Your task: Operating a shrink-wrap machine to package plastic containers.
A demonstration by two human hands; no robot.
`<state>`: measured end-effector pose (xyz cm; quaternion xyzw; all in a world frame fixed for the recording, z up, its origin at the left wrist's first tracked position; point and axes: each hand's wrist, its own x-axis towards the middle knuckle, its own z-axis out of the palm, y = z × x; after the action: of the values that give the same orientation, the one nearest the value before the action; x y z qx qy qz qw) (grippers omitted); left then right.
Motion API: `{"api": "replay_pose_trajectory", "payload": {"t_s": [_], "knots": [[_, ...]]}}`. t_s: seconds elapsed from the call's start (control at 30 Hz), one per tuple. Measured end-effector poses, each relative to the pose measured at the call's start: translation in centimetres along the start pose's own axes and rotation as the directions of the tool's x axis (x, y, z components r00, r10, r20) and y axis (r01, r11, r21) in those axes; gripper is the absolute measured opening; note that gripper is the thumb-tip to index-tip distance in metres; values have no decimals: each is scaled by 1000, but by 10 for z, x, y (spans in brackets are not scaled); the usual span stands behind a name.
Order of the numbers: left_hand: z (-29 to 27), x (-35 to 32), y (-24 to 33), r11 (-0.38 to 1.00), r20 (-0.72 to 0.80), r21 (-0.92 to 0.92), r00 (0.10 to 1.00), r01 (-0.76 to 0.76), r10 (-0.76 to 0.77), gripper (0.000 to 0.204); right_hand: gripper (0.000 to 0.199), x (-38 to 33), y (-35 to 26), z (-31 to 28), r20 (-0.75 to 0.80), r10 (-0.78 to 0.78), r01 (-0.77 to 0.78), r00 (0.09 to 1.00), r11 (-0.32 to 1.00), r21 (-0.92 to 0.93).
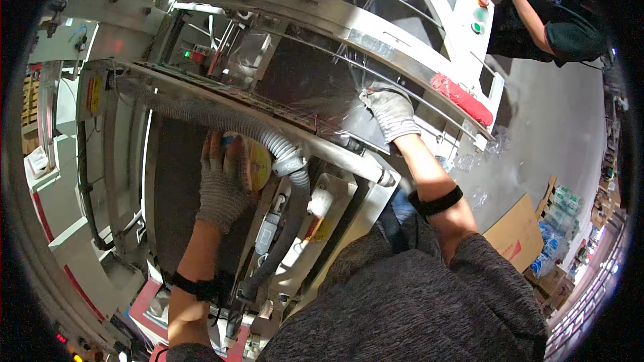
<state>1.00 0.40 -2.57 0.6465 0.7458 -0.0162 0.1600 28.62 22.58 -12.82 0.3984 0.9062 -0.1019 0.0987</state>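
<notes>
My left hand (223, 191), in a grey knitted glove with bare fingertips, grips a round yellow-and-white package (258, 166) above the dark conveyor belt (176, 194). Its fingers lie over the package's left side, and part of the package is hidden by them. In a similar glove, my right hand (389, 110) is at the machine's bed to the right. Its fingers are bent together on clear plastic film (352, 115), which stretches leftward across the dark bed. The fingertips are small and partly hidden there.
A ribbed grey hose (221, 115) arches beside the package. White frame bars (329, 154) and a long metal rod (376, 77) border the bed. A red wrapped roll (463, 99) lies on the right frame, below a green button (476, 27). Another person's arm (530, 20) is at the upper right.
</notes>
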Motion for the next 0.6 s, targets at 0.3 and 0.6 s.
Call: {"api": "replay_pose_trajectory", "payload": {"t_s": [0.3,0.6], "knots": [[16,-35,-18,998,-106,9,993,-59,60,101,30,4,-7,-9,23,151,-153,988,973,171],[-6,-232,-94,933,240,216,910,289,-337,75,35,-20,-2,-37,76,270,-259,960,751,608]]}}
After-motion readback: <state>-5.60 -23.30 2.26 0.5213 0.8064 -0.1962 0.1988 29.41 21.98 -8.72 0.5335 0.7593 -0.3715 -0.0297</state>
